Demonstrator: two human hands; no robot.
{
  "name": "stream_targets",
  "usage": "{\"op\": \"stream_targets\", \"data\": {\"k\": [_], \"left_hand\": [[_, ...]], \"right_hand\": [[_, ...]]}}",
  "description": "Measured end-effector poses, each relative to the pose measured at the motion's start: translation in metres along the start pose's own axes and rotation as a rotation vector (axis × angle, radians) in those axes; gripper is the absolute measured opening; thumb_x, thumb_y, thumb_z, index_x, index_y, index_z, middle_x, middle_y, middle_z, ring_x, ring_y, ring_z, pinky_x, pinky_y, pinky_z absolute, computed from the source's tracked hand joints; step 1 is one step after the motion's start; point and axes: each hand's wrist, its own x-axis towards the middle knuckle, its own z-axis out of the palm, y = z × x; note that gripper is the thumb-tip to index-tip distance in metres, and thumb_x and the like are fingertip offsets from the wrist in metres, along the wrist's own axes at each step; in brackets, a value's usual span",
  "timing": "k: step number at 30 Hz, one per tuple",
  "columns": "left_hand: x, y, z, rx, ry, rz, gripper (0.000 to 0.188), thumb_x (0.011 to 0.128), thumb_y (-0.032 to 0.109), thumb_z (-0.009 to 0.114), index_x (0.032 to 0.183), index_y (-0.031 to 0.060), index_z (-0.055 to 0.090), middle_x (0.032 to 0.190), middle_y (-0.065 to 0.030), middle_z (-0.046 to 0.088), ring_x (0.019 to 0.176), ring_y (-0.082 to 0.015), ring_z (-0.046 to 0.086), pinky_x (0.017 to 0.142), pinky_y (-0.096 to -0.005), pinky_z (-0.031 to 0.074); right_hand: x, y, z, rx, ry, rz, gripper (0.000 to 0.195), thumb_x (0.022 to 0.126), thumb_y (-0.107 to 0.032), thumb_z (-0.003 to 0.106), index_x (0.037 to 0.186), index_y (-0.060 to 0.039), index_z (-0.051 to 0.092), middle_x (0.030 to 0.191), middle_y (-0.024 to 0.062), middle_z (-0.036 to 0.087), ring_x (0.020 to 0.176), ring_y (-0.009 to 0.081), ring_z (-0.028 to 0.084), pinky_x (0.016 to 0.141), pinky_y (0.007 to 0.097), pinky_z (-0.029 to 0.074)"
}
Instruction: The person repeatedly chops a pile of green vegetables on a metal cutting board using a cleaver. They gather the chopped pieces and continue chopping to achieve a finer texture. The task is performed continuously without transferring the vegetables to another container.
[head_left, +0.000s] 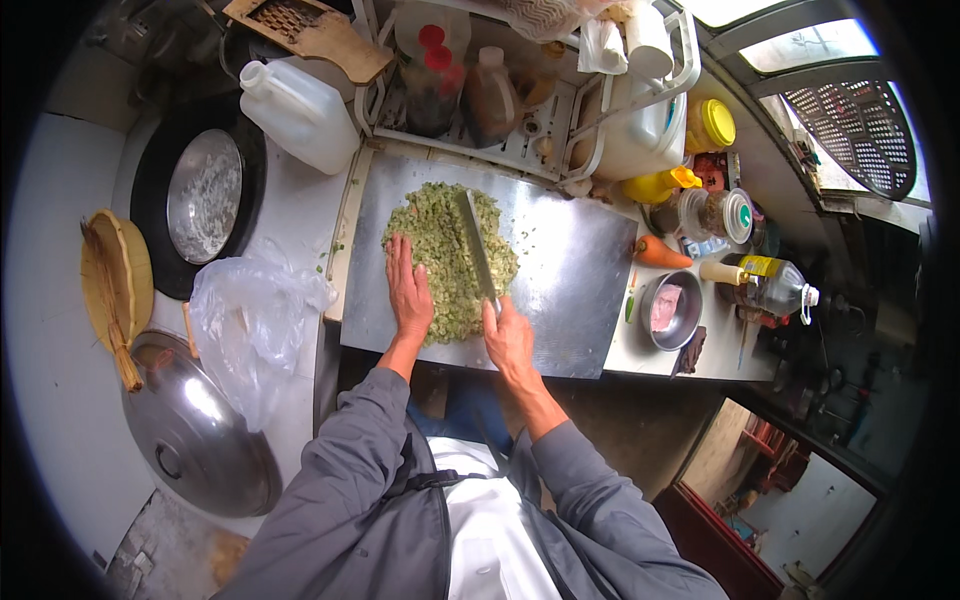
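Observation:
A wide heap of finely chopped pale green vegetable (442, 255) lies on the left part of a metal board (577, 277). My right hand (510, 337) grips the handle of a kitchen knife (478, 244), whose blade stands over the right side of the heap, pointing away from me. Against the heap's left edge rests my left hand (409, 289), fingers extended and holding nothing. Whether the knife's edge touches the board is hidden by the vegetable.
Right of the board are a carrot (663, 253), a metal bowl with pink meat (675, 334) and an oil bottle (772, 285). On the left are a plastic bag (251, 322), a large metal lid (202, 442), a wok (142, 172) and a white jug (300, 112). A rack (480, 150) stands behind.

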Motion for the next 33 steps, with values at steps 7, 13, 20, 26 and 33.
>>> {"op": "stream_targets", "data": {"k": [7,13,20,26,33], "left_hand": [[0.001,0.004,-0.001,-0.014,-0.010,0.001,0.060,0.112,0.021,0.045,0.168,0.0028,0.036,0.176,-0.0195,0.031,0.164,-0.0421,0.025,0.133,-0.0523,0.019],[0.001,0.002,0.003,-0.015,0.008,0.003,0.060,0.111,0.019,0.046,0.167,0.0032,0.036,0.176,-0.0188,0.031,0.164,-0.0419,0.025,0.133,-0.0528,0.019],[0.001,0.003,-0.001,0.007,0.000,-0.004,0.059,0.112,0.022,0.043,0.167,0.0035,0.037,0.177,-0.0181,0.031,0.164,-0.0419,0.025,0.133,-0.0522,0.019],[0.007,-0.003,-0.019,-0.283,0.019,-0.055,0.057,0.116,0.032,0.038,0.164,0.0019,0.043,0.174,-0.0176,0.037,0.163,-0.0364,0.030,0.133,-0.0478,0.021],[0.017,-0.011,-0.106,-0.572,0.068,-0.165,0.056,0.117,0.033,0.037,0.162,-0.0001,0.045,0.171,-0.0185,0.041,0.160,-0.0359,0.034,0.132,-0.0469,0.023]], "right_hand": [[0.010,0.016,-0.003,-0.001,0.003,0.091,0.034,0.108,-0.037,0.058,0.113,-0.0036,0.066,0.080,0.0303,0.071,0.081,0.0546,0.070,0.073,0.0618,0.053],[0.003,0.015,-0.006,0.065,0.064,0.064,0.040,0.109,-0.040,0.059,0.110,-0.0014,0.065,0.081,0.0314,0.070,0.081,0.0546,0.069,0.072,0.0618,0.052],[0.006,0.007,-0.014,0.041,-0.003,0.052,0.041,0.108,-0.042,0.059,0.107,-0.0014,0.064,0.083,0.0327,0.071,0.083,0.0560,0.069,0.074,0.0640,0.053],[0.005,0.015,-0.008,-0.024,-0.016,-0.079,0.036,0.106,-0.039,0.063,0.106,-0.0033,0.064,0.082,0.0275,0.072,0.080,0.0515,0.070,0.071,0.0595,0.053],[-0.080,0.040,-0.019,-0.008,-0.086,-0.483,0.032,0.096,-0.033,0.077,0.107,-0.0056,0.064,0.087,0.0203,0.066,0.078,0.0447,0.067,0.067,0.0530,0.052]]}}
